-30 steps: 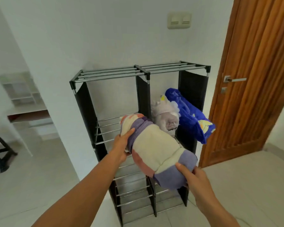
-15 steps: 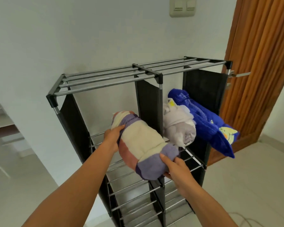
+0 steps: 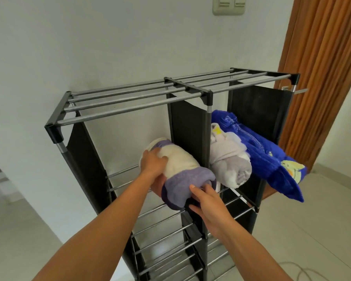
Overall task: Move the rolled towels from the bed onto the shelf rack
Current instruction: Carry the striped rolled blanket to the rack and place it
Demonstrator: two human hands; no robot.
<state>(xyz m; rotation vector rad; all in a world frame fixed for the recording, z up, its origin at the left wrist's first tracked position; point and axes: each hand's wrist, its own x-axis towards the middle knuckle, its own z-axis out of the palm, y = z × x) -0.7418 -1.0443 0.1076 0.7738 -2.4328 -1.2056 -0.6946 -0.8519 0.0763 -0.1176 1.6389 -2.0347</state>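
Observation:
A black shelf rack [image 3: 128, 110] with grey metal bars stands against the white wall. A rolled cream-and-purple towel [image 3: 182, 171] lies in its upper left compartment, right beside the black middle divider. My left hand [image 3: 152, 163] grips the roll's far upper side. My right hand [image 3: 207, 201] holds its near purple end from below. In the upper right compartment lie a rolled pale grey towel [image 3: 229, 165] and a rolled blue towel [image 3: 272, 157] that sticks out past the rack's front. The bed is out of view.
A brown wooden door [image 3: 320, 63] is just right of the rack, its handle behind the rack's corner. A light switch [image 3: 229, 5] is on the wall above. Lower rack shelves [image 3: 166, 238] hold nothing. A thin cable [image 3: 298, 270] lies on the tiled floor at lower right.
I have come closer to the rack. The cream-and-purple roll has gone from in front of the rack into the upper left compartment, both hands still on it.

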